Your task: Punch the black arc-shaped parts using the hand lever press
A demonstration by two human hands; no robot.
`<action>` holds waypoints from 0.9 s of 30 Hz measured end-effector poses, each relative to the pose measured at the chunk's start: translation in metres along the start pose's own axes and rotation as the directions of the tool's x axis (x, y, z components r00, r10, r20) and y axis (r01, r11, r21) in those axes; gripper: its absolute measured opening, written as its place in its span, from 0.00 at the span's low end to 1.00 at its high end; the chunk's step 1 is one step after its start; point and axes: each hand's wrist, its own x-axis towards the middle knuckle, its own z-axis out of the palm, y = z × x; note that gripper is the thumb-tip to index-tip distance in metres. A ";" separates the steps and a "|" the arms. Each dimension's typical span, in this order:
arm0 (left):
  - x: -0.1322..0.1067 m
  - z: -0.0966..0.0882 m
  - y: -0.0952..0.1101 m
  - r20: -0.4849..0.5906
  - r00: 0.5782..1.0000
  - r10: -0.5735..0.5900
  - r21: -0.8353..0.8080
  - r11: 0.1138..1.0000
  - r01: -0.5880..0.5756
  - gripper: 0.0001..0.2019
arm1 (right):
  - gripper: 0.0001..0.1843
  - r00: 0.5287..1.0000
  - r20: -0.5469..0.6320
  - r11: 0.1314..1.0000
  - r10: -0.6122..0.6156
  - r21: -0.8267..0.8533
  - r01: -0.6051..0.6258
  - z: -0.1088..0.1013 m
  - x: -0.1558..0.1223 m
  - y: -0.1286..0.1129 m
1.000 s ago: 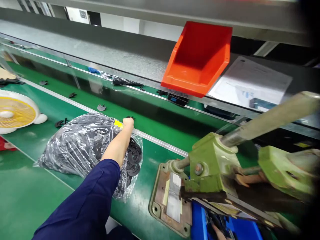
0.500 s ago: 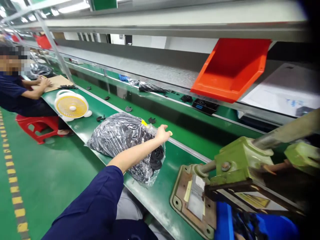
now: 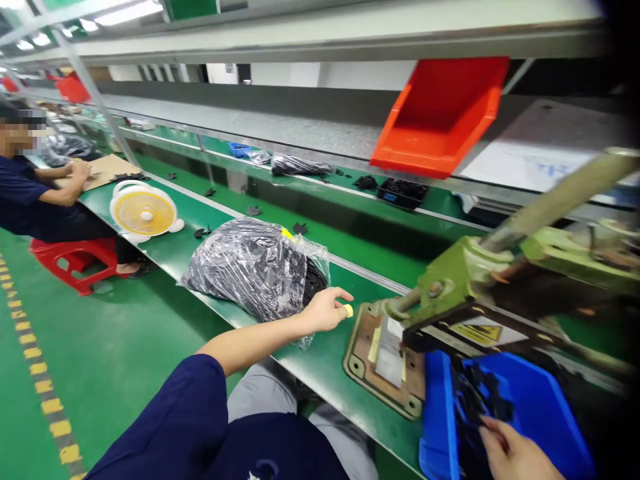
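Note:
My left hand [image 3: 327,308] hovers over the green bench between a clear plastic bag of black flat parts [image 3: 253,267] and the base of a green hand press [image 3: 465,280]. Its fingers pinch a small yellow piece [image 3: 349,310]. My right hand [image 3: 515,453] is at the bottom right, inside a blue bin [image 3: 540,393] that holds black parts; its fingers curl around some of them. The press's long lever [image 3: 560,197] rises to the upper right.
A red bin [image 3: 440,120] hangs tilted on the shelf above a green conveyor [image 3: 350,247] carrying loose black parts. A white and yellow fan [image 3: 143,212] stands left of the bag. Another person [image 3: 35,193] sits on a red stool at far left.
My left hand has drawn back from the far side of the bag toward the press base, carrying the yellow piece. The view tilted down and my right hand came into sight in the blue bin.

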 end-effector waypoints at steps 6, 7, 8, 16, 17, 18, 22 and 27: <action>-0.040 0.032 0.030 0.292 0.929 0.229 -0.056 0.973 -0.223 0.15 | 0.24 0.926 0.354 0.679 0.128 0.649 -0.342 -0.020 -0.073 -0.098; -0.046 0.036 0.036 0.371 0.883 0.288 -0.072 0.957 -0.282 0.16 | 0.22 0.880 0.475 0.538 0.007 0.740 -0.404 -0.018 -0.083 -0.114; -0.052 0.039 0.041 0.441 0.825 0.353 -0.091 0.932 -0.351 0.16 | 0.22 0.845 0.532 0.470 -0.052 0.759 -0.450 -0.015 -0.089 -0.126; -0.064 0.050 0.041 0.571 0.638 0.517 -0.185 0.838 -0.513 0.10 | 0.25 0.760 0.625 0.183 -0.180 0.780 -0.598 0.005 -0.102 -0.135; -0.065 0.051 0.036 0.559 0.649 0.516 -0.175 0.839 -0.516 0.09 | 0.24 0.767 0.617 0.183 -0.178 0.786 -0.590 0.007 -0.103 -0.134; -0.066 0.052 0.031 0.539 0.665 0.517 -0.161 0.838 -0.521 0.09 | 0.23 0.781 0.601 0.190 -0.171 0.798 -0.572 0.010 -0.104 -0.133; -0.071 0.055 0.016 0.431 0.730 0.530 -0.098 0.832 -0.546 0.06 | 0.23 0.886 0.453 0.296 -0.104 0.864 -0.407 0.020 -0.113 -0.131; -0.076 0.055 0.007 0.366 0.739 0.565 -0.106 0.815 -0.570 0.05 | 0.12 0.986 0.165 0.529 -0.040 0.840 -0.119 0.029 -0.125 -0.128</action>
